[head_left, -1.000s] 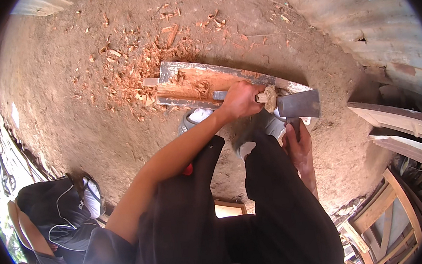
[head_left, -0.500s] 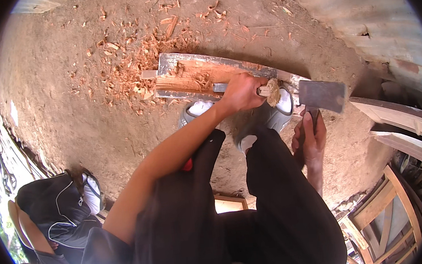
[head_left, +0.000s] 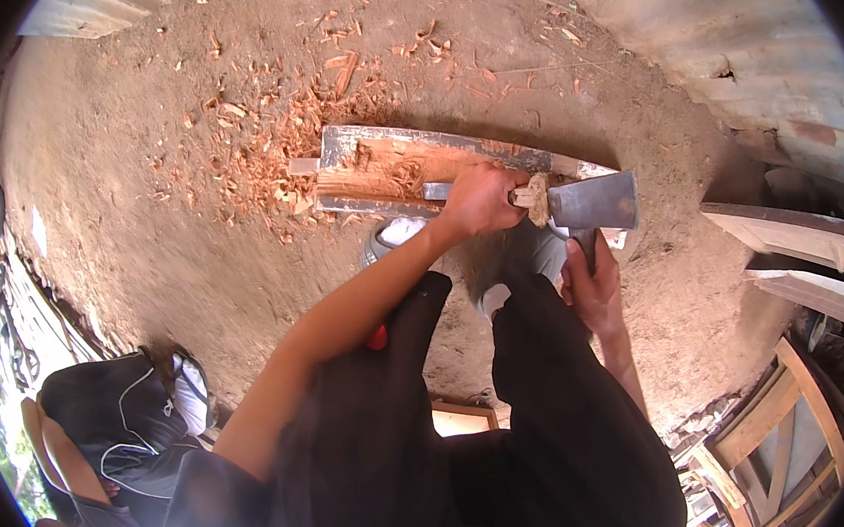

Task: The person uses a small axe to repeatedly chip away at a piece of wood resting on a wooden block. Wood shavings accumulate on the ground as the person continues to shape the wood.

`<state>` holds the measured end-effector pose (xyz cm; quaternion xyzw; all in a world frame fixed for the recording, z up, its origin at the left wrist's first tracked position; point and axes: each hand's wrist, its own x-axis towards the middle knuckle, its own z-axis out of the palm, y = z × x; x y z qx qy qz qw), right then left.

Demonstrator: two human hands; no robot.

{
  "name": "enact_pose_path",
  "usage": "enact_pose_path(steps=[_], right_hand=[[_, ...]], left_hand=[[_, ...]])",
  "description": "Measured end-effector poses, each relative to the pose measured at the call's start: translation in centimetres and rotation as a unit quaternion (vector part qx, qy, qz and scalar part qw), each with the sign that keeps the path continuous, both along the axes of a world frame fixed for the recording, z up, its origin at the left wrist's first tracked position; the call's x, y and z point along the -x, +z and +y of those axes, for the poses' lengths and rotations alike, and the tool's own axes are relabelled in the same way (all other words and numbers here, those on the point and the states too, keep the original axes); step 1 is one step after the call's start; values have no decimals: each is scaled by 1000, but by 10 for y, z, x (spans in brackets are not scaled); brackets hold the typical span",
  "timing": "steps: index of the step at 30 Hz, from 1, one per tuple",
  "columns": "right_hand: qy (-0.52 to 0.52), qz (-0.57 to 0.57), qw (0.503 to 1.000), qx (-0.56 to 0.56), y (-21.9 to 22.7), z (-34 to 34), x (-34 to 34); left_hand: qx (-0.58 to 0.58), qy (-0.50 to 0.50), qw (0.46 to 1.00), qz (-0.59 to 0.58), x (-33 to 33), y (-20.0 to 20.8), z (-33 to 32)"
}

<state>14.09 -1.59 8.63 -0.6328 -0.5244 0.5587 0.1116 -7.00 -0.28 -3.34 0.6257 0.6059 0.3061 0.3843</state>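
Observation:
My left hand (head_left: 484,199) is closed around a chisel (head_left: 436,191). Its flat metal blade points left along the wood, and its frayed handle end sticks out to the right of my fist. My right hand (head_left: 596,286) grips the short handle of a hatchet (head_left: 592,202) with a broad, flat metal head. That head is right beside the chisel's frayed end; whether they touch, I cannot tell. Beneath the chisel lies a long wooden piece (head_left: 402,147) with dark, worn outer faces and a freshly cut reddish hollow. Curled shavings sit in the hollow. My feet are close to its near edge.
Wood shavings (head_left: 283,165) are scattered over the dirt floor (head_left: 244,289). Corrugated metal sheet (head_left: 713,27) stands at the far right. Curved boards (head_left: 801,240) and a wooden frame (head_left: 757,425) are at the right. Another person (head_left: 115,421) in dark clothes sits at the lower left.
My right hand has swung the hatchet left, bringing its head from apart to right beside the chisel's handle end. My left hand still holds the chisel. The view has shifted slightly.

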Motion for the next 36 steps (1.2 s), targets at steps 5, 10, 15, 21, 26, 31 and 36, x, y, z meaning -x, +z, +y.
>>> enact_pose_path(steps=[5, 10, 15, 21, 26, 31, 36], right_hand=[[-70, 26, 997, 28, 8, 9, -9], [-10, 11, 999, 46, 9, 3, -8], [-142, 57, 988, -20, 6, 0, -5], [-28, 17, 997, 76, 10, 11, -15], [-218, 94, 971, -19, 17, -3, 5], [-19, -4, 999, 44, 7, 11, -6], [-94, 19, 995, 9, 25, 21, -3]], left_hand=[[3, -8, 1000, 21, -1, -2, 1], [31, -18, 999, 12, 0, 1, 0], [40, -20, 999, 8, 2, 6, 2], [68, -38, 997, 9, 6, 10, 1], [52, -39, 998, 9, 6, 7, 0], [39, -53, 998, 3, 6, 5, 0], [42, -33, 998, -14, 10, 3, -2]])
